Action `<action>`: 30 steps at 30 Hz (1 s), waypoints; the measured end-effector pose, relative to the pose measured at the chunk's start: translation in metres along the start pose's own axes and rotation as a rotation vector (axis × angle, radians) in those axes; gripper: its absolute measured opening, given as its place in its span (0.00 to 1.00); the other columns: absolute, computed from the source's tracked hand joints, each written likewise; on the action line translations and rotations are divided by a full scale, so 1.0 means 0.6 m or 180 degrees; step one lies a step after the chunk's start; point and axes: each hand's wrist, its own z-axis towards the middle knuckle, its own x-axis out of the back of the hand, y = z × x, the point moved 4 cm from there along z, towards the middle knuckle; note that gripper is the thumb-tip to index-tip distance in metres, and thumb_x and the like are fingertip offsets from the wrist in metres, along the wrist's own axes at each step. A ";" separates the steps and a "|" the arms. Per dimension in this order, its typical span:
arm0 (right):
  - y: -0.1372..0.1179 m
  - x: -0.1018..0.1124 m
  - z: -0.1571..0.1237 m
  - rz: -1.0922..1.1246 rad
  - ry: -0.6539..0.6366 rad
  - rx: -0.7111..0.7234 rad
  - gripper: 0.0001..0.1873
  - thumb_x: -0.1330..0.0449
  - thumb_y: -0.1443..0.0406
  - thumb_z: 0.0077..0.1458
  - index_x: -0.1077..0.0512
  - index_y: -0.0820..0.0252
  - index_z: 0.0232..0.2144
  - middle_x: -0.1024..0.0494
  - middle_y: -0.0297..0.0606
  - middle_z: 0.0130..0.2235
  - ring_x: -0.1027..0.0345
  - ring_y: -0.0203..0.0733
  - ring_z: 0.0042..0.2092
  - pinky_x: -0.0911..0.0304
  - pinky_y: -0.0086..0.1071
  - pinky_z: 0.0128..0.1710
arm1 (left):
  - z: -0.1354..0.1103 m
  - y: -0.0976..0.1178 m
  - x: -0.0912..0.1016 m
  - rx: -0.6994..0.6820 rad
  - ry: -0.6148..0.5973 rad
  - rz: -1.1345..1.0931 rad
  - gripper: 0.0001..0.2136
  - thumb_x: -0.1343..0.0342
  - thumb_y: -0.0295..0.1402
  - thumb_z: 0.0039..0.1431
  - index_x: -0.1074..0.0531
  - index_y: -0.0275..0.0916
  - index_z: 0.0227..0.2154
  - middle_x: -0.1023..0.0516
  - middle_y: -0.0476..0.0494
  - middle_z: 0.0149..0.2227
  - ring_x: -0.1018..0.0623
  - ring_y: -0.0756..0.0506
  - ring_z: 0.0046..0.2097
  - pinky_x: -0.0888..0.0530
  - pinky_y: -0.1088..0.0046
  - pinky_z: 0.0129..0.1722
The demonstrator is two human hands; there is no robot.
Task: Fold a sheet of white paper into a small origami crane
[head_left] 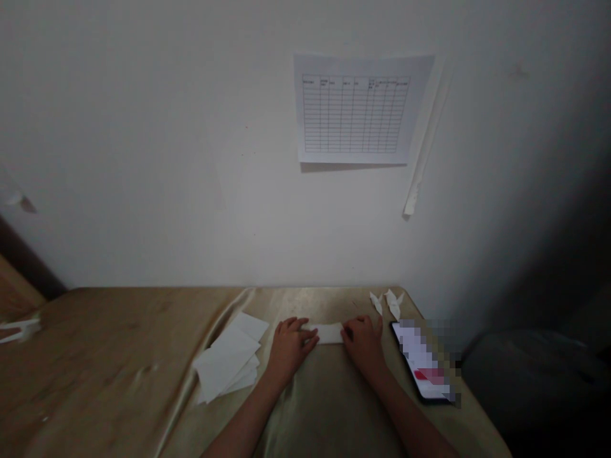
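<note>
A strip of folded white paper (329, 334) lies level on the cloth-covered table, between my two hands. My left hand (292, 343) grips its left end, with the thumb and fingertips on the paper. At the opposite end, my right hand (363, 343) has its fingers curled and pinched on the edge. Left of my left hand, several loose white paper sheets (229, 359) are fanned out over one another. Two small folded paper cranes (394, 305) rest beyond my right hand.
A phone (422, 366) with a lit, partly blurred screen lies near the table's right edge. The satin tablecloth (119, 356) has a raised crease left of the sheets. A printed table sheet (356, 114) hangs on the wall behind. A white object (21, 329) sits far left.
</note>
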 end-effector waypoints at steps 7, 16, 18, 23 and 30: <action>-0.003 0.003 -0.002 -0.0057 0.0050 -0.0061 0.09 0.43 0.66 0.60 0.22 0.54 0.34 0.18 0.38 0.40 0.35 0.52 0.54 0.76 0.60 0.65 | 0.002 0.003 0.003 0.0016 0.0023 -0.0024 0.10 0.40 0.41 0.61 0.18 0.53 0.43 0.22 0.47 0.56 0.28 0.36 0.59 0.35 0.52 0.60; -0.007 0.006 -0.004 -0.0111 0.0085 -0.0202 0.12 0.44 0.68 0.59 0.23 0.55 0.41 0.19 0.42 0.44 0.35 0.53 0.55 0.78 0.59 0.65 | 0.002 0.003 0.004 0.0058 -0.0003 -0.0015 0.10 0.38 0.41 0.59 0.18 0.51 0.42 0.22 0.47 0.56 0.28 0.37 0.59 0.35 0.55 0.61; -0.011 0.006 -0.005 -0.0148 0.0106 -0.0194 0.14 0.45 0.69 0.59 0.25 0.54 0.45 0.19 0.42 0.44 0.35 0.53 0.55 0.77 0.60 0.65 | 0.003 0.004 0.006 0.0081 -0.0023 -0.0017 0.10 0.38 0.41 0.59 0.18 0.51 0.42 0.22 0.47 0.56 0.28 0.37 0.59 0.34 0.56 0.60; -0.019 0.003 -0.009 -0.0468 0.0070 -0.0012 0.13 0.48 0.67 0.64 0.23 0.52 0.37 0.18 0.40 0.42 0.36 0.54 0.55 0.78 0.63 0.64 | 0.002 0.005 0.008 0.0108 -0.0008 -0.0027 0.10 0.38 0.41 0.58 0.18 0.51 0.42 0.22 0.48 0.56 0.28 0.38 0.59 0.35 0.58 0.60; -0.018 -0.003 -0.010 -0.0634 0.0065 0.0018 0.15 0.49 0.66 0.66 0.23 0.54 0.37 0.19 0.41 0.43 0.36 0.53 0.55 0.78 0.64 0.64 | 0.002 0.011 0.008 0.0176 0.0143 -0.0004 0.10 0.36 0.44 0.56 0.17 0.50 0.39 0.22 0.48 0.54 0.28 0.38 0.58 0.34 0.59 0.58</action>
